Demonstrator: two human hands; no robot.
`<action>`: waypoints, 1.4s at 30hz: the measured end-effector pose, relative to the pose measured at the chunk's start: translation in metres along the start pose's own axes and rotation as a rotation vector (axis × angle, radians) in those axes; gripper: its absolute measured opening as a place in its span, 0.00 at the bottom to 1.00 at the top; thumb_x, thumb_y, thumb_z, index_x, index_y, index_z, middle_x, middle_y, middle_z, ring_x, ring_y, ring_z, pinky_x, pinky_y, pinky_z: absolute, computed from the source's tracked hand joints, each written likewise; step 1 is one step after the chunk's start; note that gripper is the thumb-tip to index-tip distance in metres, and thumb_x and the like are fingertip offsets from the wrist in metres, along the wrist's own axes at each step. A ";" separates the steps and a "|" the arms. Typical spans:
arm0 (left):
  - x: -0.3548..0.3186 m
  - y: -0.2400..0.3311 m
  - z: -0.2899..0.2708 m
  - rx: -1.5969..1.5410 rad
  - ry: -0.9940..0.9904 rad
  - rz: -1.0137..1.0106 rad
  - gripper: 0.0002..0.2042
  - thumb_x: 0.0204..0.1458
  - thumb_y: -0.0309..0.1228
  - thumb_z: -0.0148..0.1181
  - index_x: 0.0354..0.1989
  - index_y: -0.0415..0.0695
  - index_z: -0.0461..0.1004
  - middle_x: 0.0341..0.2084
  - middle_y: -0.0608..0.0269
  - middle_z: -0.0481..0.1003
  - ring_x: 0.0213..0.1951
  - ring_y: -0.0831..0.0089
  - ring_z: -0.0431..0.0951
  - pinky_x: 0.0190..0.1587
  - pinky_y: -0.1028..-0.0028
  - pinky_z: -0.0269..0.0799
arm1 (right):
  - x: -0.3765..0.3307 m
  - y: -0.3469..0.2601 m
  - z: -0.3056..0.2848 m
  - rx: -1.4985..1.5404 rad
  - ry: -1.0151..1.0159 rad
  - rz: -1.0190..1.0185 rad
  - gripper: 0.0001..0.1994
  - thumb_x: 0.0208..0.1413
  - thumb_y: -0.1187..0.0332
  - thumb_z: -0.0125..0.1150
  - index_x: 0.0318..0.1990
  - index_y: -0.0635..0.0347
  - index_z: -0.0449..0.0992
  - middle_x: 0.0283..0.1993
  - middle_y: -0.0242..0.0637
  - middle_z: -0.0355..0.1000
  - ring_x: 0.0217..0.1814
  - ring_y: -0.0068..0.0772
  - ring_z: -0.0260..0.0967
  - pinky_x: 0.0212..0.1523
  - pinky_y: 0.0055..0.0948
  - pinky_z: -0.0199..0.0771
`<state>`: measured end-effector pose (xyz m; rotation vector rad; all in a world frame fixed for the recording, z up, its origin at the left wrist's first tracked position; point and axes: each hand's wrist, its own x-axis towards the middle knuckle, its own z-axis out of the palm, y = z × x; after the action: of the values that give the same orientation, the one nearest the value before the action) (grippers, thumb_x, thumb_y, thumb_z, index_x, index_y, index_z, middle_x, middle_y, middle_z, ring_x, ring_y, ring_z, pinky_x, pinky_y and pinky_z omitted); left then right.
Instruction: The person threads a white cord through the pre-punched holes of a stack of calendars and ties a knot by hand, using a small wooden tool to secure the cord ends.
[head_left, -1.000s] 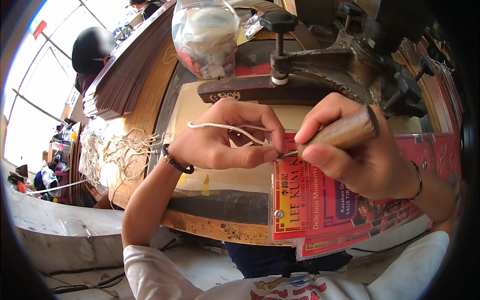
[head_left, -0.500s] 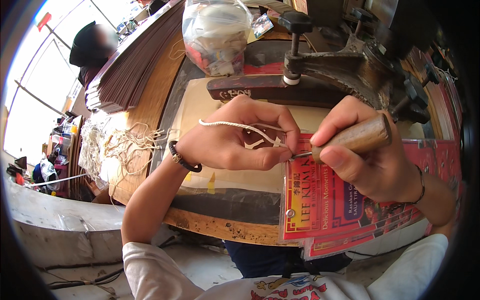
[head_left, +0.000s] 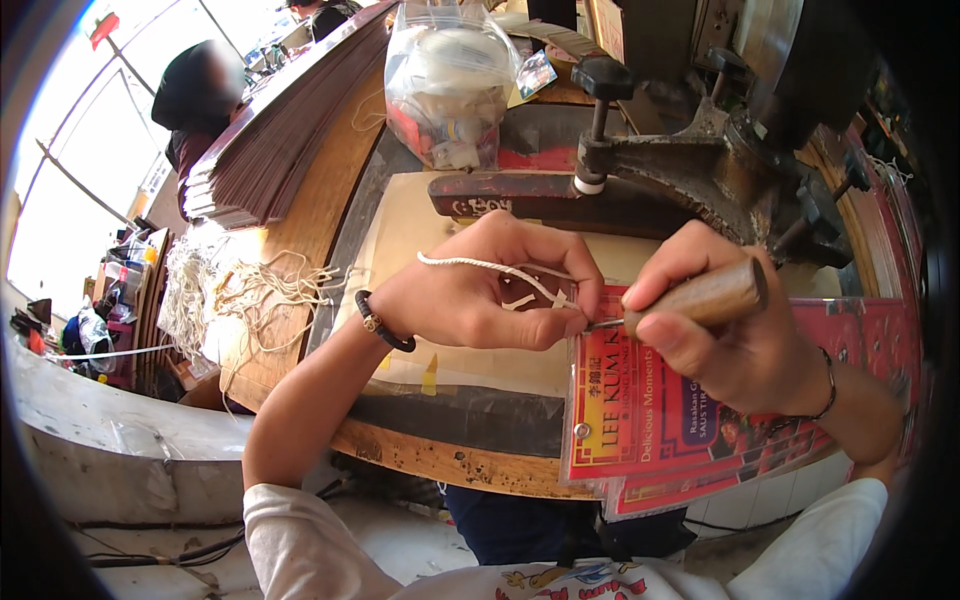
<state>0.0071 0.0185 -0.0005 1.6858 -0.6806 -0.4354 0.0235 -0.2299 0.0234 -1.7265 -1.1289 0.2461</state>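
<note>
My right hand (head_left: 725,330) is wrapped round the wooden handle of an awl (head_left: 712,297). The awl's thin metal shaft points left and reaches the fingertips of my left hand (head_left: 490,285). Between thumb and fingers, my left hand pinches a white twisted cord (head_left: 470,262), which loops back over the hand. Just below both hands lies a stack of red laminated sheets (head_left: 640,465), with a metal eyelet (head_left: 582,431) near the left edge. Where the awl's tip ends is hidden by my left fingertips, so I cannot tell whether it passes through the cord or a sheet.
A black metal press (head_left: 690,160) with a dark bar (head_left: 560,203) stands beyond my hands. A clear plastic bag (head_left: 447,95) sits at the back. Loose white cords (head_left: 265,290) and a tall stack of brown-edged boards (head_left: 290,125) lie left. A person (head_left: 195,100) is at far left.
The whole view has shifted slightly, with the scene sitting a little lower and further right. Both hands keep their grips, and the awl remains at my left fingertips.
</note>
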 end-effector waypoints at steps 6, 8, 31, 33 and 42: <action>-0.003 0.007 0.000 0.019 0.000 -0.026 0.07 0.48 0.25 0.60 0.35 0.36 0.75 0.30 0.69 0.77 0.33 0.85 0.73 0.35 0.83 0.69 | 0.002 0.010 0.001 -0.037 0.066 -0.197 0.09 0.56 0.67 0.64 0.31 0.64 0.78 0.35 0.35 0.74 0.20 0.17 0.63 0.21 0.21 0.62; -0.003 0.008 0.002 0.005 0.008 -0.017 0.08 0.48 0.25 0.60 0.35 0.36 0.75 0.30 0.69 0.77 0.33 0.85 0.73 0.35 0.83 0.69 | 0.002 0.008 0.001 -0.052 0.064 -0.185 0.09 0.56 0.68 0.64 0.29 0.65 0.79 0.36 0.35 0.74 0.17 0.16 0.62 0.19 0.21 0.61; -0.001 0.002 0.002 0.050 0.024 -0.002 0.06 0.47 0.25 0.61 0.33 0.39 0.77 0.30 0.69 0.77 0.32 0.83 0.74 0.34 0.82 0.70 | 0.001 0.010 0.003 -0.081 0.073 -0.211 0.08 0.55 0.70 0.64 0.28 0.64 0.78 0.38 0.37 0.74 0.24 0.21 0.69 0.24 0.22 0.67; -0.002 0.000 0.001 0.060 0.023 0.001 0.06 0.47 0.25 0.62 0.33 0.39 0.77 0.30 0.69 0.77 0.32 0.83 0.74 0.34 0.82 0.70 | 0.001 -0.001 0.001 -0.110 0.013 -0.084 0.08 0.55 0.70 0.64 0.28 0.64 0.78 0.38 0.37 0.74 0.28 0.22 0.71 0.27 0.22 0.70; -0.001 -0.002 -0.001 0.054 0.010 -0.002 0.06 0.47 0.26 0.62 0.33 0.40 0.77 0.31 0.68 0.77 0.35 0.82 0.76 0.38 0.81 0.72 | -0.001 -0.001 0.000 -0.065 0.001 -0.074 0.08 0.54 0.70 0.67 0.35 0.65 0.76 0.37 0.37 0.74 0.29 0.24 0.73 0.28 0.22 0.70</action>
<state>0.0069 0.0200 -0.0027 1.7386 -0.6887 -0.4126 0.0226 -0.2305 0.0241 -1.7374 -1.2089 0.1647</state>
